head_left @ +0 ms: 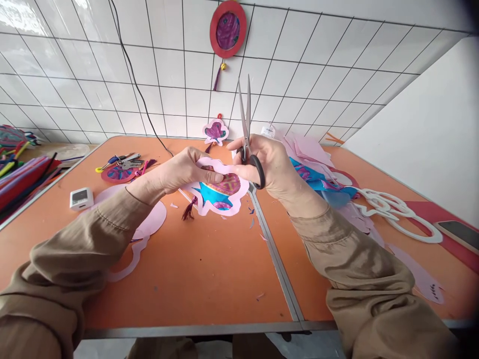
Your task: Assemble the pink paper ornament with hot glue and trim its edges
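My left hand (190, 172) pinches a pink, wavy-edged craft ornament (215, 197) by its upper left, thumb lying across the front. Blue and purple patterned fabric fills the ornament's middle, and a dark red tassel (189, 209) hangs by its lower left. In my right hand (267, 162) is a pair of scissors (246, 117) with black handles. Their blades point up and stand slightly apart, away from the ornament. The fingers of my right hand also reach to the ornament's upper right edge. Small paper scraps (251, 223) lie on the orange table (209, 279) below.
Keys (129, 162) and a small white device (81, 198) are at the left. Pink sheets (309, 152), blue fabric (314, 177), white cut-out rings (400, 212) and a phone (458, 233) lie at the right. A finished-looking ornament (216, 131) leans by the tiled wall.
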Available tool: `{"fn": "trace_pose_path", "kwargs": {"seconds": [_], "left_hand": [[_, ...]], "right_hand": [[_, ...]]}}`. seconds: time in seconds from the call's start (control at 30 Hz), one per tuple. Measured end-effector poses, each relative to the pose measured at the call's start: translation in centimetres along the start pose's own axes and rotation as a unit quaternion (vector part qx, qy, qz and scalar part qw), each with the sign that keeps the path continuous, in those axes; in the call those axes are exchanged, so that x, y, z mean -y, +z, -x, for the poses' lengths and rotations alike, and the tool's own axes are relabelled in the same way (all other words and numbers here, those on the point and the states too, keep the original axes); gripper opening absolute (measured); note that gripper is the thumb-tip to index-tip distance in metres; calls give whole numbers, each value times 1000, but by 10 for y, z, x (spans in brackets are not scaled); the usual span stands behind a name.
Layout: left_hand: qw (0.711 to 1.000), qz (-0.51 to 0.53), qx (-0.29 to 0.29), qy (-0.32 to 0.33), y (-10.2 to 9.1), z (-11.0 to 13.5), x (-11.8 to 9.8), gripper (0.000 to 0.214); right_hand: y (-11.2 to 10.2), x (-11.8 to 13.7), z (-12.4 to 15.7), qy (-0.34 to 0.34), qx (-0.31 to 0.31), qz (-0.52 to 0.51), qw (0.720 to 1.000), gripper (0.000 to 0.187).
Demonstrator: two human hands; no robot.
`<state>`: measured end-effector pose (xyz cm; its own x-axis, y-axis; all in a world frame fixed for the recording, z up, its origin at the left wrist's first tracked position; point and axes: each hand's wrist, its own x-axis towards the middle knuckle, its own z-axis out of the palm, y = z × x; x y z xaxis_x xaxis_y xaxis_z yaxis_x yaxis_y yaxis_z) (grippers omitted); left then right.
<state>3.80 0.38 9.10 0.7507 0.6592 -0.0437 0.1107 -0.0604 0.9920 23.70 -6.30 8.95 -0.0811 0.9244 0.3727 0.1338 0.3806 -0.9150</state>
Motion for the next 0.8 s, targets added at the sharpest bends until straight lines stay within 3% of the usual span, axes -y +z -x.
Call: {"fn": "trace_pose_path", "kwargs": {"seconds": [0.1, 0.27, 0.43, 0.57, 0.67, 0.8], "left_hand": [[1000, 5, 8, -5, 1, 1, -2, 29], [999, -39, 19, -11, -3, 5, -10, 25], [997, -67, 35, -2, -13, 9, -16, 21], [998, -59, 29, -9, -17, 12, -19, 24], [997, -70, 21, -18, -16, 15, -22, 30], [997, -75, 16, 8, -14, 15, -23, 28]], "right_hand": [[-3, -1, -1, 1, 21, 5, 1000, 41], [-28, 8, 1, -31, 159, 55, 985, 45], [-54, 10, 3, -18, 229, 89, 969, 61], [-56, 2, -1, -40, 299, 114, 947, 65], [-49, -3, 0, -64, 278, 102, 953, 57], [-27, -3, 9, -30, 140, 25, 989, 41]]}}
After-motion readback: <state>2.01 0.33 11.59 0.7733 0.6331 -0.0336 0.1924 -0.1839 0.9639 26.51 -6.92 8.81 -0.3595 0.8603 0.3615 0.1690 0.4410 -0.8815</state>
